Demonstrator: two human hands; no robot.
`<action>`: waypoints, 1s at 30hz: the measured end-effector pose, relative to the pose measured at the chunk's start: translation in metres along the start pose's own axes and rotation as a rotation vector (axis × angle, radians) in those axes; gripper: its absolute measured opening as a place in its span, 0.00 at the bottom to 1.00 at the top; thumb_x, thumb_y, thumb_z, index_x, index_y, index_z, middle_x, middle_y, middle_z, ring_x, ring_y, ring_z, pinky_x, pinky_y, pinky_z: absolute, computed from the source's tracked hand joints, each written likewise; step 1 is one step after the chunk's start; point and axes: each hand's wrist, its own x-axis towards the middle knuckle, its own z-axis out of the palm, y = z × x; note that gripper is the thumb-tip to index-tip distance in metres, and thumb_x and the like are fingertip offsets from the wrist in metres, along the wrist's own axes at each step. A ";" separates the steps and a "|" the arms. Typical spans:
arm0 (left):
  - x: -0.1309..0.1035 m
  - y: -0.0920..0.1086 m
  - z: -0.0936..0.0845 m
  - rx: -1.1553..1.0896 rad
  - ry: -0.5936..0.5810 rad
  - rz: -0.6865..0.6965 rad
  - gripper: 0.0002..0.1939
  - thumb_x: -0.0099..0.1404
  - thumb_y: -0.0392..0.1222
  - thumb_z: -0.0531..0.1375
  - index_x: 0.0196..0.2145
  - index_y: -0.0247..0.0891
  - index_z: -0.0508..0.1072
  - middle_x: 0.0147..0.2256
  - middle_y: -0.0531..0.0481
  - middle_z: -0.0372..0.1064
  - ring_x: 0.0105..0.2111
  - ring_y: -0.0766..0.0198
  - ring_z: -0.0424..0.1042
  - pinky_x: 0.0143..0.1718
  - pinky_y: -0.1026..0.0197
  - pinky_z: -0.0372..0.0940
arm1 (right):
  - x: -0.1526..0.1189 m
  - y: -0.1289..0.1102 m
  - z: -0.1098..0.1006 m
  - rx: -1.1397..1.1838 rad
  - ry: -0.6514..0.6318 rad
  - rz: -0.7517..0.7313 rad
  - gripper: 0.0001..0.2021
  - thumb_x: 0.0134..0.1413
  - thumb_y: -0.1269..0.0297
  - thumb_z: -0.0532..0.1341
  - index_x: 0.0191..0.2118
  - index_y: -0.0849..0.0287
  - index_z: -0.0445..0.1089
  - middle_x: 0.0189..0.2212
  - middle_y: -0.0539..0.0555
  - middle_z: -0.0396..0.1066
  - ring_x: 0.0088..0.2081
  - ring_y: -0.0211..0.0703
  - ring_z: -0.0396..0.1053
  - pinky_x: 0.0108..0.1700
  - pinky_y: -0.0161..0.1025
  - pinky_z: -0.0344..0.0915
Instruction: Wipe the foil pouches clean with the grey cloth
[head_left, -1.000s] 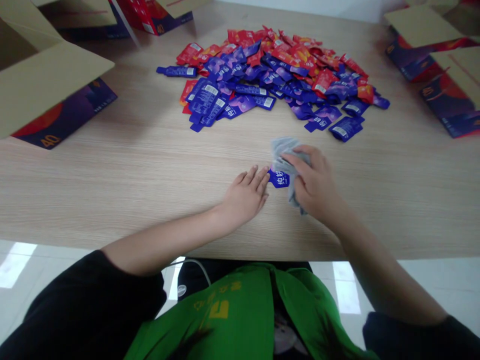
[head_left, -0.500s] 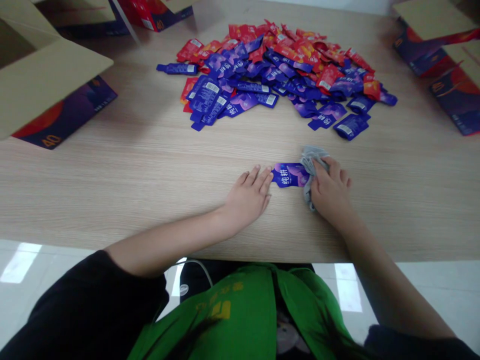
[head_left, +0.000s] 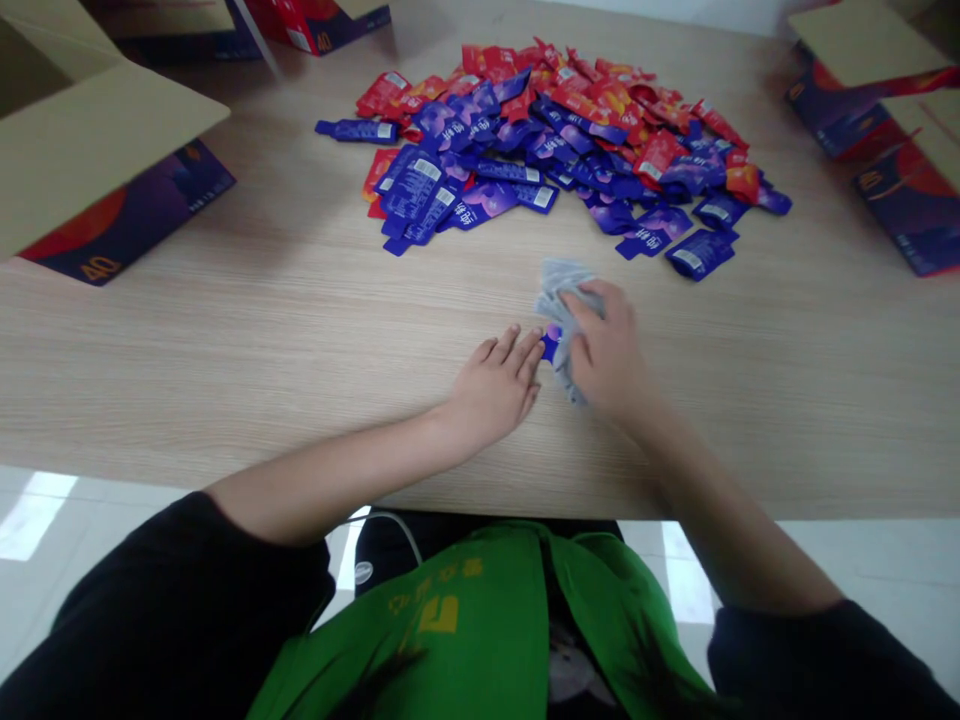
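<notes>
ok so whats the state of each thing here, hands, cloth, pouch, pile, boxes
left hand: flat on table, fingertips at pouch
right hand: gripping grey cloth
grey cloth: bunched, over pouch
purple pouch: flat, mostly covered
pouch pile: loose heap
left carton: flaps open

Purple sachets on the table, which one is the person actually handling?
The purple sachet lying apart from the heap, between the left hand fingertips and the right hand, mostly covered by the grey cloth.

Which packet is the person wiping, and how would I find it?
Start at the big pile of red and purple packets on the wooden table. Nearer the person, one purple packet lies alone between the left hand and right hand, mostly covered by a grey cloth.
</notes>
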 end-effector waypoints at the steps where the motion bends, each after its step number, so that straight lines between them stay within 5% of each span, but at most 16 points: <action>1: 0.000 0.000 0.001 -0.003 0.003 0.002 0.29 0.79 0.44 0.47 0.72 0.26 0.59 0.72 0.37 0.54 0.72 0.45 0.55 0.68 0.47 0.56 | 0.002 -0.008 0.006 -0.019 -0.042 -0.013 0.28 0.62 0.73 0.50 0.66 0.59 0.68 0.67 0.66 0.60 0.60 0.61 0.64 0.59 0.60 0.64; 5: 0.000 -0.001 0.002 0.002 0.011 0.004 0.29 0.79 0.44 0.47 0.71 0.27 0.59 0.71 0.37 0.56 0.72 0.46 0.54 0.68 0.47 0.57 | -0.002 -0.009 0.021 -0.105 -0.053 -0.010 0.28 0.62 0.70 0.52 0.66 0.53 0.69 0.68 0.62 0.61 0.55 0.64 0.63 0.53 0.62 0.63; 15: 0.000 0.000 0.000 0.017 -0.033 0.005 0.30 0.79 0.43 0.46 0.73 0.29 0.55 0.74 0.39 0.49 0.73 0.45 0.51 0.68 0.46 0.57 | -0.037 0.059 0.006 -0.231 0.059 0.209 0.29 0.62 0.67 0.50 0.67 0.53 0.66 0.64 0.66 0.61 0.52 0.65 0.65 0.48 0.62 0.66; 20: 0.001 0.000 0.001 0.021 -0.043 -0.001 0.30 0.80 0.43 0.46 0.74 0.28 0.54 0.74 0.39 0.48 0.73 0.44 0.51 0.68 0.46 0.57 | -0.032 0.080 -0.002 -0.133 0.063 0.208 0.29 0.60 0.70 0.50 0.65 0.60 0.67 0.60 0.69 0.61 0.56 0.65 0.65 0.54 0.65 0.66; 25: 0.000 0.000 0.002 0.030 -0.013 0.011 0.29 0.80 0.42 0.46 0.73 0.27 0.55 0.74 0.39 0.48 0.73 0.43 0.52 0.68 0.46 0.58 | -0.005 0.041 -0.014 0.010 0.137 0.069 0.30 0.61 0.71 0.49 0.69 0.56 0.64 0.62 0.67 0.60 0.63 0.62 0.61 0.61 0.63 0.63; 30: 0.001 0.001 0.002 0.026 -0.017 0.005 0.29 0.80 0.43 0.47 0.71 0.25 0.59 0.71 0.36 0.55 0.71 0.42 0.55 0.67 0.45 0.58 | 0.007 -0.011 0.011 -0.062 -0.067 -0.027 0.28 0.63 0.71 0.50 0.65 0.54 0.68 0.66 0.63 0.60 0.58 0.60 0.63 0.56 0.56 0.63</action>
